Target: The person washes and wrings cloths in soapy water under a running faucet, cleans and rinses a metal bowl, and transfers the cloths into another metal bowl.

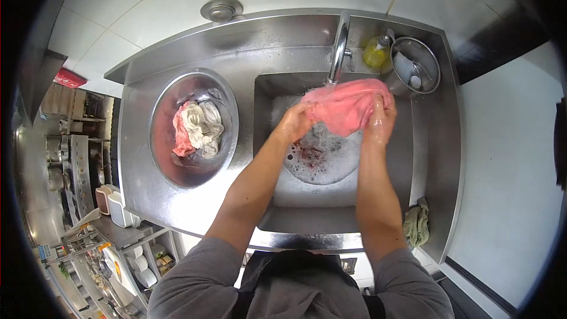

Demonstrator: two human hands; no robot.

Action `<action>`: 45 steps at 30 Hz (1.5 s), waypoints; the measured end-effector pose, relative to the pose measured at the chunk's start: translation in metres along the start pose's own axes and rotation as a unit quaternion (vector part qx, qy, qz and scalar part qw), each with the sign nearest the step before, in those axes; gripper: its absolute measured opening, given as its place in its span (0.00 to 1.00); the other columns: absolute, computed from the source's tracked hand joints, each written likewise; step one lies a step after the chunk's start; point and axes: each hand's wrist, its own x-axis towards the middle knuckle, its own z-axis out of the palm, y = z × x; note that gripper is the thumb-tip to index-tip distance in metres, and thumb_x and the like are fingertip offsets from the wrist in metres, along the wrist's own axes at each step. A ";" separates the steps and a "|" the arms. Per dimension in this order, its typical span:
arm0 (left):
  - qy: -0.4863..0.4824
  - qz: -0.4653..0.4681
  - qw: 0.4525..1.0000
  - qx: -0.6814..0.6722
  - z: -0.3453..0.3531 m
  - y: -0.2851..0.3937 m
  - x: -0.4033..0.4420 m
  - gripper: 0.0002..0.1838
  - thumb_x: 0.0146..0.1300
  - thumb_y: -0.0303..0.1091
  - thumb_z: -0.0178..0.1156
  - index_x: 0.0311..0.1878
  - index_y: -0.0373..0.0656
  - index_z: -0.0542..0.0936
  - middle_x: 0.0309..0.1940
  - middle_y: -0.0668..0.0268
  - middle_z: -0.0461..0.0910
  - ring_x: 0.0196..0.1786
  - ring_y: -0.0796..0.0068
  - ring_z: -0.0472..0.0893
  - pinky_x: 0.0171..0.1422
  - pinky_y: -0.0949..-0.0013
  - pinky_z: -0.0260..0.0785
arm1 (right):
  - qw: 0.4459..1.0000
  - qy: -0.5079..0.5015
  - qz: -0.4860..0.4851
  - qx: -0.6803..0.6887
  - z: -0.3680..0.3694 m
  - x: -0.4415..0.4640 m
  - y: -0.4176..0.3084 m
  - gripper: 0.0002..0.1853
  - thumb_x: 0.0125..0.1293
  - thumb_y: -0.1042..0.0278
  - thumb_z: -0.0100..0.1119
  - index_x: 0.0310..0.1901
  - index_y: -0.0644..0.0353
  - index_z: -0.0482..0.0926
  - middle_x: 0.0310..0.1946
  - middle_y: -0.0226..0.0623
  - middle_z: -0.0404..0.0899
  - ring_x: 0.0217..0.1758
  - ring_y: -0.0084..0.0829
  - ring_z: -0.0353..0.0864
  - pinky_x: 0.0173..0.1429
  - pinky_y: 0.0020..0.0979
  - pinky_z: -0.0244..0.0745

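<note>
A wet pink cloth (345, 106) is stretched between my two hands, just under the spout of the faucet (339, 47). My left hand (297, 121) grips its left end, and my right hand (380, 121) holds the right end with wet, shiny fingers. Below the cloth, the steel sink (336, 220) contains a round basin of foamy water (322, 162) with dark reddish bits in the suds. On the counter to the left, a steel bowl (162, 162) holds a wrung white cloth (204, 127) and a pink cloth (182, 133).
Behind the sink at right stand a yellow soap bottle (375, 53) and a steel container (434, 62) with utensils inside. A green rag (416, 224) lies on the sink's right front edge. Shelves with kitchenware (127, 260) stand at lower left.
</note>
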 end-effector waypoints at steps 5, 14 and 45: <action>0.003 -0.023 0.999 0.022 -0.006 -0.048 0.042 0.22 0.60 0.41 0.55 0.55 0.40 0.70 0.45 0.62 0.77 0.42 0.72 0.79 0.45 0.69 0.73 | 0.966 -0.059 0.045 -0.246 0.036 -0.075 0.034 0.11 0.55 0.63 0.65 0.35 0.61 0.81 0.37 0.36 0.81 0.39 0.29 0.79 0.48 0.29 0.72; 0.044 -0.002 0.866 0.498 0.014 -0.016 0.026 0.13 0.52 0.29 0.59 0.42 0.38 0.79 0.37 0.60 0.81 0.39 0.72 0.80 0.42 0.67 0.73 | 0.684 -0.154 0.113 -0.704 -0.049 -0.023 0.082 0.15 0.54 0.60 0.62 0.39 0.61 0.77 0.40 0.50 0.79 0.43 0.49 0.78 0.43 0.43 0.75; 0.072 -0.035 0.996 0.025 0.006 -0.039 0.012 0.16 0.64 0.32 0.51 0.52 0.33 0.72 0.42 0.56 0.78 0.45 0.65 0.79 0.51 0.64 0.73 | 0.852 -0.164 -0.110 -0.484 -0.037 -0.114 0.023 0.38 0.48 0.79 0.62 0.64 0.60 0.60 0.59 0.52 0.65 0.61 0.50 0.67 0.61 0.38 0.67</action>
